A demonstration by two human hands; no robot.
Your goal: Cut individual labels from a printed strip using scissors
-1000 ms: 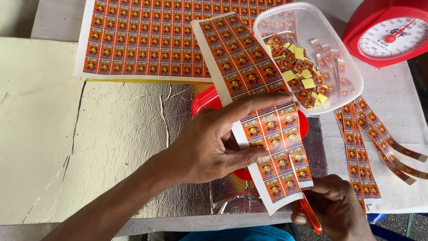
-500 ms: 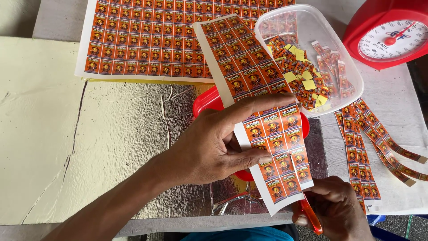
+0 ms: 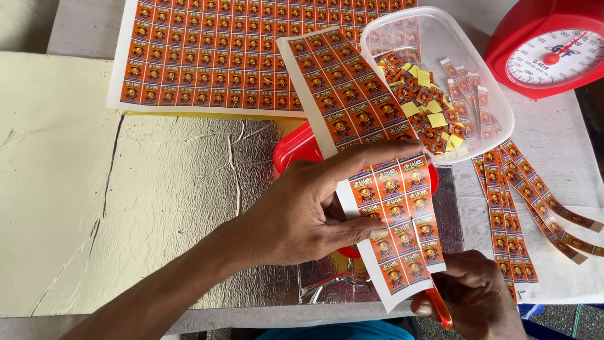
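Head view. My left hand pinches a long strip of orange stickers, three labels wide: index finger laid across the printed face, thumb under the left edge, the grip clamped on the strip around its middle. The strip runs diagonally, from the far end lying over the big sheet to the near end hanging off the front of the surface.

My right hand is at the near right, just below the strip's lower end, fingers curled shut around the red handle of a pair of scissors. The blades are hidden behind the strip, so I cannot tell whether they are open or cutting.

Under the strip, a red plastic lid or tray shows at its left edge. It rests on crinkled silver foil that covers part of the pale surface.

Far centre: a full uncut sheet of the same orange stickers, lying flat. Far right: a clear plastic tub, tilted toward me, holding loose cut stickers and yellow backing scraps. Right of it, a red dial kitchen scale. Near right of the tub, several narrow single-column sticker strips lie fanned on a white cloth, well apart from my left hand.
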